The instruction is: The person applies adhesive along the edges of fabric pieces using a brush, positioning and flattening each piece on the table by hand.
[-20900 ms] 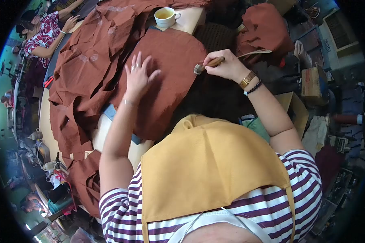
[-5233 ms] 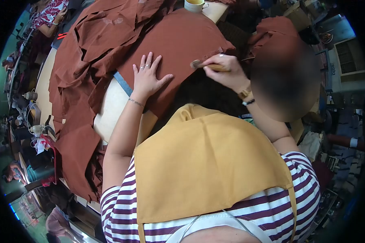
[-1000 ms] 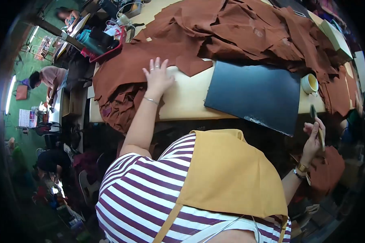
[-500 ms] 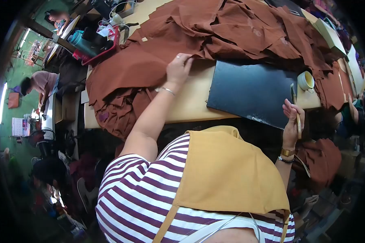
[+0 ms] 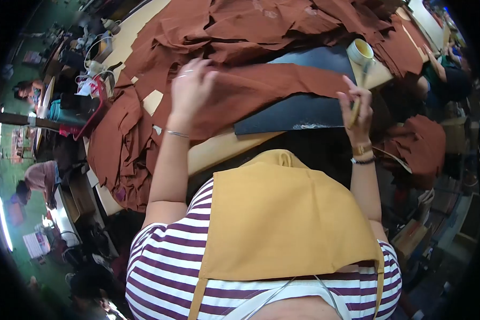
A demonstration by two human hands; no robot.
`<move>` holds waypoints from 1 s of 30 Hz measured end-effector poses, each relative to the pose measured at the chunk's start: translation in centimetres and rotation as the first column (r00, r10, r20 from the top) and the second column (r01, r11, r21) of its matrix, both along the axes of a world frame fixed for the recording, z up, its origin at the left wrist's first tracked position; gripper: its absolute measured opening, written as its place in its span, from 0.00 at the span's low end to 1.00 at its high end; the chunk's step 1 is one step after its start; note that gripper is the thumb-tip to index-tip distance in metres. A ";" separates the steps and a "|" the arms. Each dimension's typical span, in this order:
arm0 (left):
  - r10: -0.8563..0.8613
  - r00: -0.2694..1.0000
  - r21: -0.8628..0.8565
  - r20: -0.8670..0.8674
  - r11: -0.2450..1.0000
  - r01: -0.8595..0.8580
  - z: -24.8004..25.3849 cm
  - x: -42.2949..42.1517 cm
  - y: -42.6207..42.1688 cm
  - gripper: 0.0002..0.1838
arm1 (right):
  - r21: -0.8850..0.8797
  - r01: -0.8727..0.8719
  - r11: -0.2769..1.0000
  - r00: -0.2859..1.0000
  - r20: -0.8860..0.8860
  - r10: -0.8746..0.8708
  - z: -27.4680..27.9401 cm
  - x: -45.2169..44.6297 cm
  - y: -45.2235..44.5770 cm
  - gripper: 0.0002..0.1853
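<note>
My left hand [image 5: 191, 90], with a ring and a bracelet, is over a long piece of brown fabric [image 5: 261, 85]; its fingers are smeared by motion, so their grip is unclear. That piece stretches right across the black board [image 5: 266, 118], covering its middle. Its right end reaches close to my right hand [image 5: 359, 114]. A brush [image 5: 354, 109] with a wooden handle is held upright in that hand, its bristle end blurred near the cup. The white cup [image 5: 360, 52] with yellowish contents stands at the board's far right corner.
A large heap of brown fabric [image 5: 240, 24] covers the back of the table [image 5: 218, 150]. More fabric hangs over the left edge [image 5: 122, 176]. A red basket [image 5: 93, 114] stands at the left. Another brown bundle [image 5: 416, 149] lies low at the right. Other people work nearby.
A brown fabric piece now lies across the black board, which was bare. My left hand has moved left; my right hand, still with the brush, is nearer the cup. The view has turned.
</note>
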State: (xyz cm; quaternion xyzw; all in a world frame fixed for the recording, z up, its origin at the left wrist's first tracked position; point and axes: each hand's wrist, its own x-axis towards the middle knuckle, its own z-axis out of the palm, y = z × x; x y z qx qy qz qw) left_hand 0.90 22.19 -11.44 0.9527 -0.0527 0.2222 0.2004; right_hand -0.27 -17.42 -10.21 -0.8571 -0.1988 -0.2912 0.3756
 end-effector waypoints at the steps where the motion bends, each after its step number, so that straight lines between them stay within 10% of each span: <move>1: 0.151 0.987 0.055 -0.054 0.988 -0.148 -2.8 0.7 3.2 0.25 | -0.082 -0.004 0.997 1.000 0.010 0.005 -0.4 0.7 0.6 0.15; 6: 0.469 0.815 0.097 -0.339 0.879 -0.466 -9.2 1.1 9.7 0.43 | -0.324 0.001 0.946 0.993 -0.108 -0.038 -4.4 5.8 1.9 0.18; 10: 0.383 0.842 -0.019 -0.379 0.907 -0.421 -9.0 0.2 9.4 0.44 | -0.454 0.019 0.891 0.952 -0.265 -0.155 -6.2 7.9 1.2 0.17; 18: 0.488 0.868 -0.044 -0.090 0.869 -0.493 -9.7 -1.8 9.1 0.41 | -0.402 0.011 0.916 0.949 -0.283 -0.136 -7.1 6.5 -0.7 0.15; 21: 0.401 0.843 0.294 0.357 0.809 -0.509 -7.0 -2.3 6.3 0.42 | -0.431 0.049 0.901 0.961 -0.227 -0.160 -7.1 5.5 -1.1 0.15; 24: 0.404 0.871 -0.007 -0.278 0.907 -0.422 -8.1 -1.4 3.9 0.43 | -0.407 0.068 0.911 0.956 -0.233 -0.175 -7.4 4.9 -1.7 0.15; 30: 0.264 0.876 -0.249 -0.404 0.890 -0.383 -10.2 -1.0 3.3 0.22 | -0.395 0.106 0.912 0.933 -0.278 -0.229 -7.1 3.7 -2.4 0.14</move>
